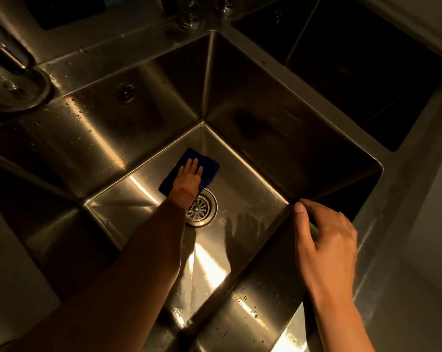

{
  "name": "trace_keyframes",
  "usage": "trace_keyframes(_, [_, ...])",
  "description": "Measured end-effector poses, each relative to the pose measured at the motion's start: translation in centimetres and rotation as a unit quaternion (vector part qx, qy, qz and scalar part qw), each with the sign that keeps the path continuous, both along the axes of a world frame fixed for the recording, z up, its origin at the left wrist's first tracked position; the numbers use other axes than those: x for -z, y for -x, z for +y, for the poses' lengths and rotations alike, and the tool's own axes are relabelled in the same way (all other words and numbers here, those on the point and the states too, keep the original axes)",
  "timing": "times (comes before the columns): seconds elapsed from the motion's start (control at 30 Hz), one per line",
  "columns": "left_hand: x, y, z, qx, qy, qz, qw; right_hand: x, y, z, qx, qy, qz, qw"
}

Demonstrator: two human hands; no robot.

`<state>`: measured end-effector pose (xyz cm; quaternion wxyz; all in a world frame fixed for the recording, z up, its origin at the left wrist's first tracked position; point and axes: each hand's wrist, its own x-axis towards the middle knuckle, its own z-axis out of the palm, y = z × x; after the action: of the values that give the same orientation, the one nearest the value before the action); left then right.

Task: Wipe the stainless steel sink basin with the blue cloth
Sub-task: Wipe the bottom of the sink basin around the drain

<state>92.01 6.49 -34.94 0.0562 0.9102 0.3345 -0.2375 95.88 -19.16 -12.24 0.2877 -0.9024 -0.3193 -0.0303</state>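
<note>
Down on the floor of the stainless steel sink basin (250,179), the left hand (188,175) presses flat, fingers straight, on the blue cloth (189,171), just beyond the round drain (201,208). Meanwhile the right hand (326,240) rests with loosely curled fingers on the basin's near rim, holding nothing; no brand or writing can be read.

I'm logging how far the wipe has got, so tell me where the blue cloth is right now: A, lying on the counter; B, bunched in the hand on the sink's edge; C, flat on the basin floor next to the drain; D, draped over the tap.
C: the left hand presses the blue cloth flat on the basin floor beside the drain.
</note>
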Motion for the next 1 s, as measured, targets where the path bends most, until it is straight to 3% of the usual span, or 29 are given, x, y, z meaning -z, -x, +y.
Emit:
trace_keyframes(0.7, [-0.4,7.1,-1.5,-0.13,-0.008,0.012,0.991,-0.1,0.0,0.0,-0.006,0.002,0.01,1.0])
trace_keyframes(1.0, [-0.3,8.5,-4.9,-0.235,0.006,-0.063,0.97,0.0,-0.1,-0.1,-0.007,0.004,0.003,1.0])
